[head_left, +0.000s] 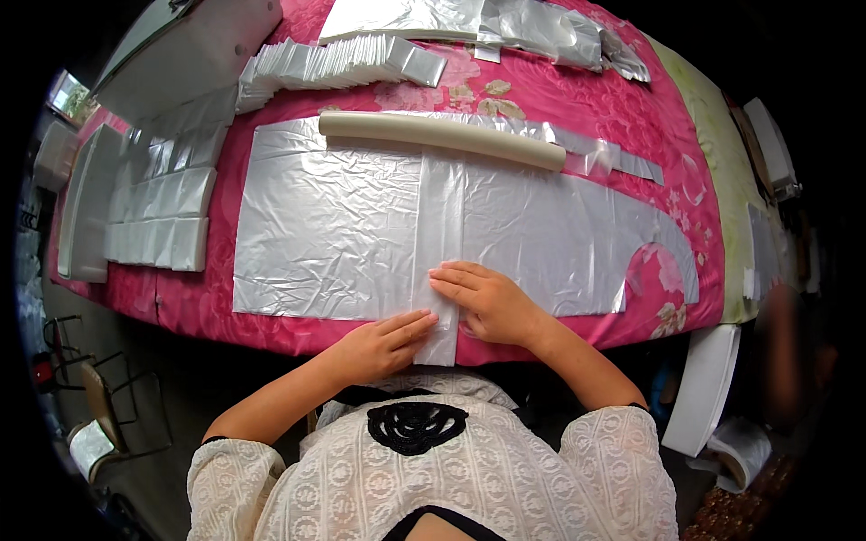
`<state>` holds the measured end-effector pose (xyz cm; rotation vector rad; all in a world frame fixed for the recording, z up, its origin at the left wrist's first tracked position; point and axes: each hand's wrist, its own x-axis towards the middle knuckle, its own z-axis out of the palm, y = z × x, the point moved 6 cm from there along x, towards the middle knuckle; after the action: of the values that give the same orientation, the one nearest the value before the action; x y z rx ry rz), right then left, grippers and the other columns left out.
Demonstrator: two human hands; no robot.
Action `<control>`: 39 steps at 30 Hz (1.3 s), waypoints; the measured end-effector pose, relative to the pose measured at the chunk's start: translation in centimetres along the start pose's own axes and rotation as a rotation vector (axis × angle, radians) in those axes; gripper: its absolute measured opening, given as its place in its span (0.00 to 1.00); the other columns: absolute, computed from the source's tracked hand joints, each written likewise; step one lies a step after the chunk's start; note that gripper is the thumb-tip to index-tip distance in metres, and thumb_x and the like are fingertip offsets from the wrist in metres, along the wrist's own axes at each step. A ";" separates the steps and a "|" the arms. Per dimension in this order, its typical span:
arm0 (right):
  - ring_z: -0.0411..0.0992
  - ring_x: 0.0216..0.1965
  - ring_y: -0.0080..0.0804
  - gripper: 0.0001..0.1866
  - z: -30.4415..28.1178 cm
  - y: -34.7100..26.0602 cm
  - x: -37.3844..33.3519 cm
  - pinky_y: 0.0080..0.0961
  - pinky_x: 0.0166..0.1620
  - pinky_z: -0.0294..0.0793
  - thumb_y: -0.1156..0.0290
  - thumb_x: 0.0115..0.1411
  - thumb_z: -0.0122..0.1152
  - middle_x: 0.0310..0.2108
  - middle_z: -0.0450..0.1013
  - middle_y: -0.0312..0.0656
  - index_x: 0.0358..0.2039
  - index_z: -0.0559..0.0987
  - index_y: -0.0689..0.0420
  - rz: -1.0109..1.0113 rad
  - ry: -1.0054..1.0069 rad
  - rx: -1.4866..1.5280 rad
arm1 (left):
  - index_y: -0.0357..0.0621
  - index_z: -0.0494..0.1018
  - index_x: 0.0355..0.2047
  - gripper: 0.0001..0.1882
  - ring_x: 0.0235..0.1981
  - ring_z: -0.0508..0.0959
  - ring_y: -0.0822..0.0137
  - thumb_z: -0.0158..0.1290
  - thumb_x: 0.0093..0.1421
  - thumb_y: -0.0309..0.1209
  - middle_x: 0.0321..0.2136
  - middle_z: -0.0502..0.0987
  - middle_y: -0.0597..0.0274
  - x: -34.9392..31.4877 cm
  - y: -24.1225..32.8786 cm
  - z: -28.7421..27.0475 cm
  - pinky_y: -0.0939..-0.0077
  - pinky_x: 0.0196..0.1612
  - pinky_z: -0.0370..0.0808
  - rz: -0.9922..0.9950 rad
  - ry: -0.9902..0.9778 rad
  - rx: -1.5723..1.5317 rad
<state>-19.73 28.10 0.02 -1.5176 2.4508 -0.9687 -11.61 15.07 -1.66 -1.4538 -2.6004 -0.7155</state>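
Note:
A large sheet of thin, silvery-white plastic film (pixel 325 225) lies creased across the table before me. Its right part has a curved cut-out and a narrow strap-like end. Across its middle runs a folded strip of the same film (pixel 439 216), whose near end reaches the table's front edge. My left hand (pixel 383 345) lies low on the strip's left side, fingers stretched out. Further up, my right hand (pixel 487 302) rests flat on the strip from the right, fingers extended. A long cream-coloured tube (pixel 442 140) lies over the sheet's far edge.
Folded film packets (pixel 343 65) stand in a row at the back left. More stacked packets (pixel 158 216) lie beside a white box (pixel 88 207). Piled film sheets (pixel 469 22) lie at the far edge. A pink flowered cloth (pixel 667 117) covers the table.

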 end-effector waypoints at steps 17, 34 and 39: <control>0.71 0.38 0.37 0.13 -0.8 1.3 -0.1 0.29 0.39 0.73 0.77 0.45 0.58 0.36 0.74 0.40 0.34 0.79 0.56 0.158 0.274 -0.109 | 0.36 0.66 0.49 0.27 0.46 0.73 0.56 0.53 0.46 0.26 0.44 0.73 0.53 3.1 -5.3 -2.0 0.62 0.49 0.68 -0.259 0.138 0.005; 0.71 0.17 0.20 0.11 -0.9 7.7 1.6 0.18 0.22 0.67 0.67 0.55 0.57 0.15 0.73 0.38 0.25 0.77 0.63 1.026 0.068 0.658 | 0.29 0.49 0.59 0.40 0.64 0.47 0.48 0.48 0.54 0.44 0.61 0.48 0.41 5.4 -5.0 0.2 0.58 0.63 0.45 -0.528 0.051 0.047; 0.74 0.28 0.28 0.18 -1.8 6.1 1.6 0.25 0.31 0.71 0.66 0.49 0.63 0.26 0.75 0.43 0.38 0.75 0.63 0.872 0.153 0.288 | 0.27 0.49 0.59 0.40 0.64 0.47 0.49 0.47 0.55 0.46 0.61 0.47 0.39 5.3 -4.9 0.7 0.58 0.64 0.42 -0.581 0.040 0.131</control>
<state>-25.91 29.43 -1.64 -0.2147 2.4984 -1.1583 -18.43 17.42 -2.51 -0.6318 -2.9842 -0.5864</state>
